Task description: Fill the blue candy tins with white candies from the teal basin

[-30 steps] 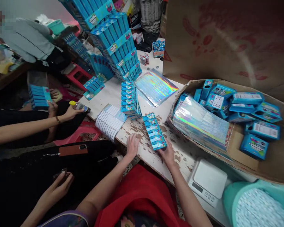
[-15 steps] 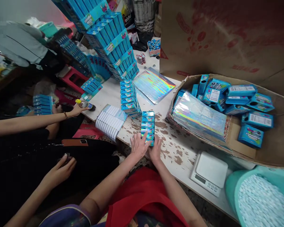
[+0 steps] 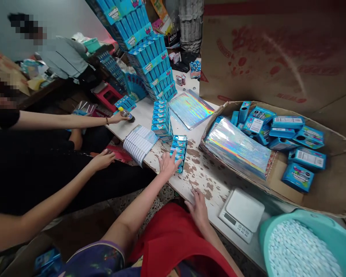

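My left hand [image 3: 167,164] rests on a short row of small blue candy boxes [image 3: 179,143] on the table. Its index finger is stretched across their tops and the thumb is apart. Over the near table edge, my right hand [image 3: 198,207] is open, fingers spread, with nothing in it. Just behind the row stands a longer stack of the same boxes [image 3: 160,126]. A bundle of white-and-silver striped sheets [image 3: 140,144] lies to its left, curling over the edge.
Shiny holographic sheets [image 3: 190,107] lie behind. To the right are a cardboard box [image 3: 288,198] with blue packs, a white scale [image 3: 243,207] and a teal tub [image 3: 265,238] of white pieces. A tall stack of blue display boxes [image 3: 150,57] rises behind. A co-worker's hand [image 3: 118,116] holds a yellow-capped bottle [image 3: 127,114].
My right hand has come off the row of boxes and back to the table edge. My left hand stays on them. The co-worker has brought the bottle onto the table.
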{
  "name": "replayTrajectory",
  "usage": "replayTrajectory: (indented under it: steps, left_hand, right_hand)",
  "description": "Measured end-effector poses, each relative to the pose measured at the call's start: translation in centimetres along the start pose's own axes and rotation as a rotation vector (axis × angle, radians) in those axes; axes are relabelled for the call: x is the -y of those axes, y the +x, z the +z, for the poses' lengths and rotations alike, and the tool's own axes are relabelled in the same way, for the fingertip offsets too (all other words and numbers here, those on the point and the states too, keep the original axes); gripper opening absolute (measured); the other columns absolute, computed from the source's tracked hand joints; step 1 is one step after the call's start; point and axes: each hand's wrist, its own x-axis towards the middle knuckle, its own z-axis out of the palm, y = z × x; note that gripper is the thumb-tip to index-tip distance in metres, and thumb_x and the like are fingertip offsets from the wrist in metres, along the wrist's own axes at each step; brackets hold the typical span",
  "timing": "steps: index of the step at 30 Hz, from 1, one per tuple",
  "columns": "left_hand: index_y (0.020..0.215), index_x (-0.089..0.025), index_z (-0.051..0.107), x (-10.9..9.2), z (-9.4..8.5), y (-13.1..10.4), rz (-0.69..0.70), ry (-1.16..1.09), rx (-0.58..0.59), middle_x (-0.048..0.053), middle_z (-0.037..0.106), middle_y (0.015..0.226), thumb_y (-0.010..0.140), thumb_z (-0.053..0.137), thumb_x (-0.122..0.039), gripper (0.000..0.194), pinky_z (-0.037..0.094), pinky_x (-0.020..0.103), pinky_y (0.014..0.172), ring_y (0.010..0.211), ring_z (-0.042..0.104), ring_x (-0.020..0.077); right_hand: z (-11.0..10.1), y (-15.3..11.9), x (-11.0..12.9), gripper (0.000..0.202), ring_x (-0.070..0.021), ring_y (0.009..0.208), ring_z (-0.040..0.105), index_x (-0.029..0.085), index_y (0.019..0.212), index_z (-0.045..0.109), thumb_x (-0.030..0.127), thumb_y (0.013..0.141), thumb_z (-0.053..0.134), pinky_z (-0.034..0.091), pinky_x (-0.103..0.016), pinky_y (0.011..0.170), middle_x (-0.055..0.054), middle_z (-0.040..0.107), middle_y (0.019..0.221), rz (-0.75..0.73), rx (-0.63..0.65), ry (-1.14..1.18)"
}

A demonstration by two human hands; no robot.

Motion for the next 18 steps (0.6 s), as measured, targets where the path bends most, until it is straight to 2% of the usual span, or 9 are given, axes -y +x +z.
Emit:
replayTrajectory:
  steps: [4,6,9,13,18]
  left_hand:
    - [0.142,-0.030,0.045,-0.9,-0.1,0.8,-0.049,-0.028,-0.016,0.016,0.054,0.114,0.092,0.033,-0.060,0.059,0.032,0.055,0.096,0.110,0.045,0.0341]
    - [0.139,-0.030,0.050,-1.2,-0.4,0.8,-0.050,-0.030,-0.028,0.016,0.054,0.114,0.092,0.032,-0.060,0.058,0.030,0.056,0.097,0.110,0.045,0.0349]
    - [0.137,-0.027,0.052,-1.4,-0.8,0.8,-0.061,-0.014,-0.055,0.017,0.054,0.114,0.092,0.033,-0.060,0.058,0.030,0.056,0.097,0.111,0.045,0.0355]
    - [0.136,-0.029,0.053,-1.5,-1.1,1.0,-0.078,0.008,-0.030,0.017,0.054,0.115,0.092,0.034,-0.059,0.056,0.029,0.057,0.099,0.113,0.044,0.0351]
    - [0.134,-0.030,0.054,-1.6,-1.2,1.3,-0.048,0.018,0.005,0.016,0.053,0.120,0.092,0.034,-0.059,0.055,0.028,0.057,0.102,0.117,0.043,0.0342]
  right_hand:
    - [-4.9,-3.3,-0.6,0.033,-0.0266,0.106,0.062,0.025,0.119,0.057,0.037,0.088,0.056,0.055,-0.045,0.092,-0.009,0.062,0.114,0.007,0.073,0.042]
    - [-7.2,-4.7,-1.1,0.032,-0.0266,0.103,0.064,0.026,0.118,0.057,0.039,0.089,0.055,0.057,-0.045,0.089,-0.008,0.064,0.110,0.003,0.066,0.049]
    - [-10.2,-6.9,-2.4,0.033,-0.0279,0.100,0.066,0.027,0.117,0.057,0.043,0.089,0.056,0.058,-0.046,0.086,-0.009,0.066,0.108,0.007,0.006,0.033]
    - [-13.6,-9.4,-4.5,0.034,-0.0296,0.099,0.067,0.030,0.119,0.056,0.042,0.087,0.058,0.060,-0.048,0.082,-0.008,0.067,0.109,0.023,-0.065,0.000]
    - [-17.8,-11.2,-5.6,0.037,-0.0328,0.092,0.068,0.031,0.117,0.060,0.048,0.084,0.060,0.058,-0.052,0.079,-0.010,0.069,0.104,0.067,-0.246,-0.062]
